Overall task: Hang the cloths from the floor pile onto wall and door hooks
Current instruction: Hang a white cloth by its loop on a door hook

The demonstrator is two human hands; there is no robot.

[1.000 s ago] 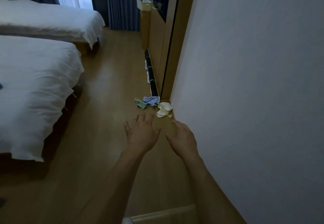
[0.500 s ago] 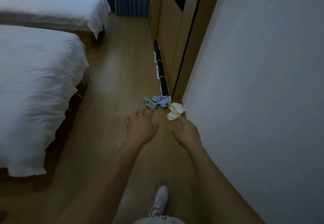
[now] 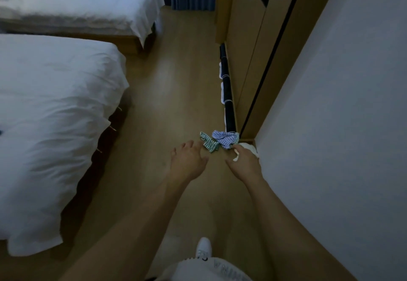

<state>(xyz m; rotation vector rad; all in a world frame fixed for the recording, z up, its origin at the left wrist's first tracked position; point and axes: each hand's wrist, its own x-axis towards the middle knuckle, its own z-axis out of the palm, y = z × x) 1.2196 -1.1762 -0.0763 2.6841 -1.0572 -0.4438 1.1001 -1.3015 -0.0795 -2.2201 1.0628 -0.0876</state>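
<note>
Both hands reach out loose-fingered, left hand (image 3: 187, 162) empty, right hand (image 3: 245, 164) over the white cloth (image 3: 250, 147), grip unclear.

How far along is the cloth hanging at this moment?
Nothing looks done: no hook or hung cloth is in view. The green striped cloth, blue striped cloth and white cloth all lie on the floor by the wall. In hand: nothing gripped; the left hand and right hand reach toward the pile, the right overlapping the white cloth. All hanging remains.
</note>
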